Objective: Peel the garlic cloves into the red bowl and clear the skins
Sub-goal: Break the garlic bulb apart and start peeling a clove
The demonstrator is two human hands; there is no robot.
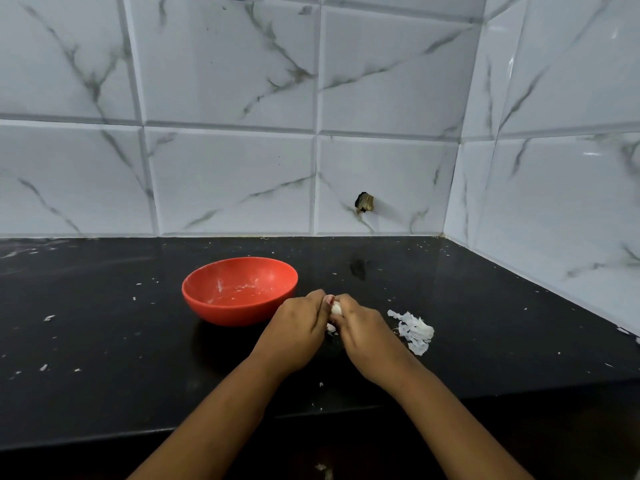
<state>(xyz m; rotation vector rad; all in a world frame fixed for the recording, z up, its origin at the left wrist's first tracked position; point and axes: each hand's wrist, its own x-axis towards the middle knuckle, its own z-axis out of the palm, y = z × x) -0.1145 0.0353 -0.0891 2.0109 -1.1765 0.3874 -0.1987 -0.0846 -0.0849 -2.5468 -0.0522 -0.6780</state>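
Right, mid-peel at frame centre: left hand (299, 327) and right hand (360, 327) meet on one garlic clove (336, 309), fingers of both curled in, pinching it, just right of the red bowl (228, 311). I see only white flecks inside the bowl. Skins pile (414, 330) lies right of the hands on the black counter (104, 341). I'd hold the left pinch fixed, strip with the right thumb, then drop the clove leftward into the bowl.

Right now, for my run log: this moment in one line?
left hand, right hand: pinch white garlic clove; round red bowl: only flecks; white skin pile: beside right hand
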